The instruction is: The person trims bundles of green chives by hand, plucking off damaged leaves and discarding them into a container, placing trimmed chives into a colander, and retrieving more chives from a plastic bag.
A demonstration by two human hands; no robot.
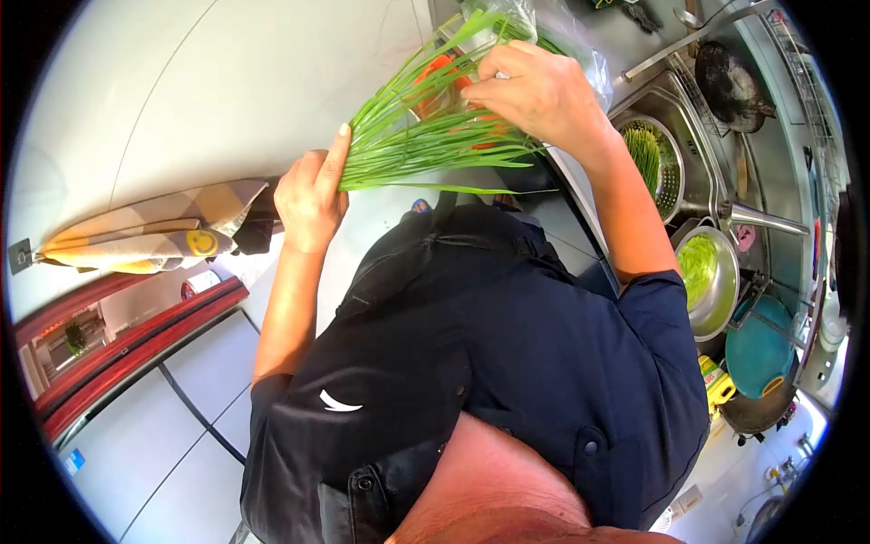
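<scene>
A loose bunch of garlic chives [426, 145], long and green, spreads out between my two hands in the head view. My left hand [313, 195] is closed round one end of the bunch, its thumb lying along the leaves. At the fanned-out upper right side, my right hand [535, 95] pinches among the leaves with bent fingers. Exactly which blades lie between those fingertips is partly hidden. Orange-red objects [439, 82] show behind the leaves. Just beyond my right hand lies a clear plastic bag [589, 68] with more green stalks by it.
On the right, a steel sink [698, 127] holds a colander [669, 150] of cut chives. Beside it sits a steel pan [720, 304] with pale green pieces. A teal basin [759, 344] and a blackened wok [725, 86] are farther right. A checked cloth [154, 231] hangs at left.
</scene>
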